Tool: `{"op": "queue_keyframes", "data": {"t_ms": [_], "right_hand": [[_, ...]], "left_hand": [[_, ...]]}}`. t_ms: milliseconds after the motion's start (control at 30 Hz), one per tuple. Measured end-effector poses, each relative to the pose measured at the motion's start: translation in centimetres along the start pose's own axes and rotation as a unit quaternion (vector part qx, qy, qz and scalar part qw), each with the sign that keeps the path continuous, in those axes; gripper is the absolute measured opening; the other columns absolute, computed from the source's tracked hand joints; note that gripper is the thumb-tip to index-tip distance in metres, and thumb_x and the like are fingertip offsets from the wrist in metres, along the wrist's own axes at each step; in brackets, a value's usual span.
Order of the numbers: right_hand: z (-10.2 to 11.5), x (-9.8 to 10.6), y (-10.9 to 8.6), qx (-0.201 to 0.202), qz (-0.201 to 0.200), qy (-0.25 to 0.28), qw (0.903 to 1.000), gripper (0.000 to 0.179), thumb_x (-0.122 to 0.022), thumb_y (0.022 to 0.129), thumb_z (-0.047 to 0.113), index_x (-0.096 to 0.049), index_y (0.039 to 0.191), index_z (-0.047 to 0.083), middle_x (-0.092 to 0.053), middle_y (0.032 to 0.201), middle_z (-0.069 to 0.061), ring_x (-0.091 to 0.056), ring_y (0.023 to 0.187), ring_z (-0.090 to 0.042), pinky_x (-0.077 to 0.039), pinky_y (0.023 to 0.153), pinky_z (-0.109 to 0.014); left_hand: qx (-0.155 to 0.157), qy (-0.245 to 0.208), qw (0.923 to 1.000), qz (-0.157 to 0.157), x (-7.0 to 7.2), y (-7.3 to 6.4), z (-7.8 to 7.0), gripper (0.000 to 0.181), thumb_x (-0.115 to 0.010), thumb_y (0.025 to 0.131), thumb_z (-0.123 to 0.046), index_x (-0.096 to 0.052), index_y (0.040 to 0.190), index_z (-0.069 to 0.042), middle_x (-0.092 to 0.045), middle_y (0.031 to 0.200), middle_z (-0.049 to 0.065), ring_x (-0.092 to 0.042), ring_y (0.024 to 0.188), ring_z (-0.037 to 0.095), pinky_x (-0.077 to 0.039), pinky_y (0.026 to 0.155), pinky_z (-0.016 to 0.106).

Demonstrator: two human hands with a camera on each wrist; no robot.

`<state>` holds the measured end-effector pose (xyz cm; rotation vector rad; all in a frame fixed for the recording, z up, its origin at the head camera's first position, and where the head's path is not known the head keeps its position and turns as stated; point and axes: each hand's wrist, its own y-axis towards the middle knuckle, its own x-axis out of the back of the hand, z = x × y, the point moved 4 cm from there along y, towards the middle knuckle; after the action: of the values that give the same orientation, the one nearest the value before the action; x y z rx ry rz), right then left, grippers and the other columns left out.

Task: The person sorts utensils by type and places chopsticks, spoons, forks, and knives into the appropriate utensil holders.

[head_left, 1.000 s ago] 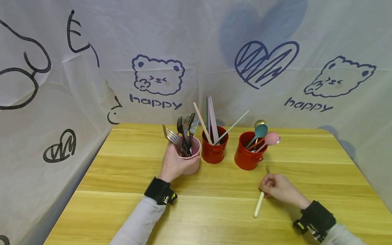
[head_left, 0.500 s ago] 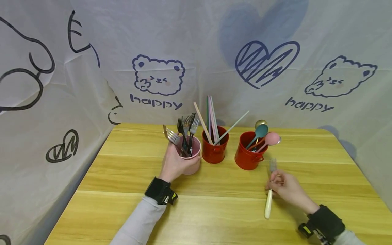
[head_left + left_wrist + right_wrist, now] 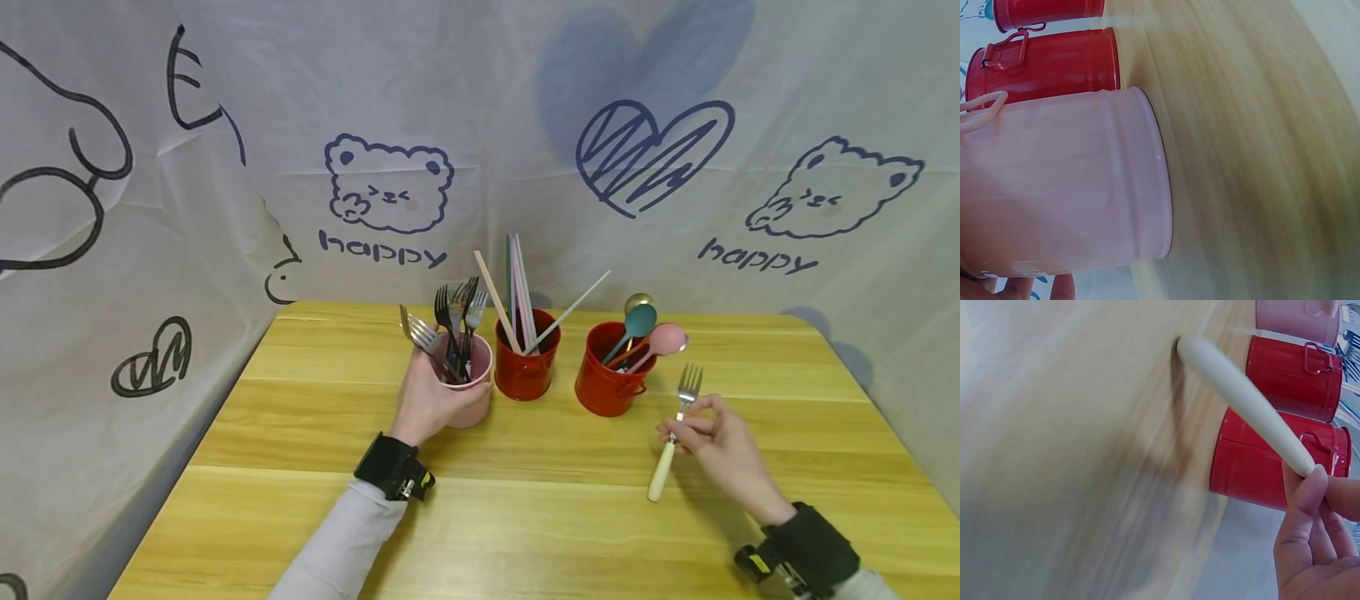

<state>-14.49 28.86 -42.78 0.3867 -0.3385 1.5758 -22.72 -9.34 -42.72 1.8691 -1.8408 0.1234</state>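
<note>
My left hand (image 3: 429,398) grips the side of a pink bucket (image 3: 471,408) holding several forks (image 3: 452,317), some black and some silver. In the left wrist view the pink bucket (image 3: 1072,187) fills the left side, with fingertips (image 3: 1063,287) below it. Over on the right, my right hand (image 3: 723,450) pinches a fork (image 3: 662,473) with a cream handle, around where handle and metal meet. Its silver tines point up and away. The right wrist view shows the cream handle (image 3: 1241,400) slanting out from the thumb and fingers, its end near the table.
Beside the pink bucket stands a red bucket (image 3: 522,379) of several chopsticks or straws (image 3: 517,283). Further right, another red bucket (image 3: 606,390) holds several spoons (image 3: 640,320), among them teal and pink ones. All are on a wooden table (image 3: 525,533) against a white cloth (image 3: 510,125).
My right hand has moved right and slightly away with the fork, and the fork has turned so its tines show more fully. The left hand stays on the pink bucket.
</note>
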Motion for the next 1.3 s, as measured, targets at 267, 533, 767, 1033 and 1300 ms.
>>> {"op": "queue_keyframes", "data": {"t_ms": [267, 533, 767, 1033, 1300], "right_hand": [[1.3, 0.3, 0.3, 0.045, -0.032, -0.020, 0.9983, 0.021, -0.059, 0.101, 0.007, -0.057, 0.114, -0.009, -0.079, 0.099, -0.011, -0.071, 0.085, 0.008, -0.061, 0.070, -0.022], [3.7, -0.5, 0.8, 0.109, -0.061, -0.043, 0.9912, 0.021, -0.060, 0.101, 0.010, -0.067, 0.110, -0.007, -0.079, 0.096, -0.010, -0.071, 0.083, 0.006, -0.060, 0.069, -0.019], [5.8, -2.1, 2.1, 0.133, -0.046, -0.017, 0.9900, 0.019, -0.060, 0.100, 0.010, -0.068, 0.107, -0.006, -0.076, 0.098, -0.023, -0.072, 0.082, 0.005, -0.060, 0.070, -0.018], [8.7, -4.6, 3.9, 0.169, -0.031, 0.025, 0.9848, 0.018, -0.059, 0.100, 0.007, -0.067, 0.105, -0.009, -0.074, 0.099, -0.029, -0.072, 0.086, 0.005, -0.059, 0.074, -0.015], [12.3, -7.4, 5.8, 0.207, -0.031, 0.061, 0.9760, 0.017, -0.060, 0.100, 0.009, -0.068, 0.104, -0.006, -0.075, 0.099, -0.024, -0.072, 0.085, -0.001, -0.060, 0.077, -0.017]], "left_hand": [[0.011, -0.010, 0.9999, 0.008, -0.1, -0.1, 0.1, 0.088, -0.094, 0.067, -0.027, -0.043, 0.139, -0.018, -0.063, 0.130, 0.004, -0.062, 0.122, 0.021, -0.049, 0.111, 0.040], [0.008, -0.008, 0.9999, 0.004, -0.3, -0.1, 0.1, 0.092, -0.094, 0.067, -0.027, -0.042, 0.141, -0.015, -0.063, 0.130, 0.005, -0.062, 0.122, 0.021, -0.049, 0.111, 0.039], [0.008, -0.008, 0.9999, 0.005, -0.3, -0.1, 0.2, 0.091, -0.094, 0.067, -0.028, -0.043, 0.140, -0.014, -0.063, 0.130, 0.004, -0.063, 0.122, 0.021, -0.049, 0.111, 0.039], [0.007, -0.008, 0.9999, 0.005, -0.2, -0.1, 0.3, 0.088, -0.094, 0.067, -0.028, -0.044, 0.138, -0.017, -0.064, 0.129, 0.003, -0.063, 0.121, 0.020, -0.049, 0.111, 0.039], [0.002, -0.008, 1.0000, 0.004, 0.0, 0.0, 0.3, 0.090, -0.094, 0.067, -0.028, -0.042, 0.140, -0.017, -0.064, 0.130, 0.004, -0.063, 0.122, 0.021, -0.048, 0.112, 0.040]]}}
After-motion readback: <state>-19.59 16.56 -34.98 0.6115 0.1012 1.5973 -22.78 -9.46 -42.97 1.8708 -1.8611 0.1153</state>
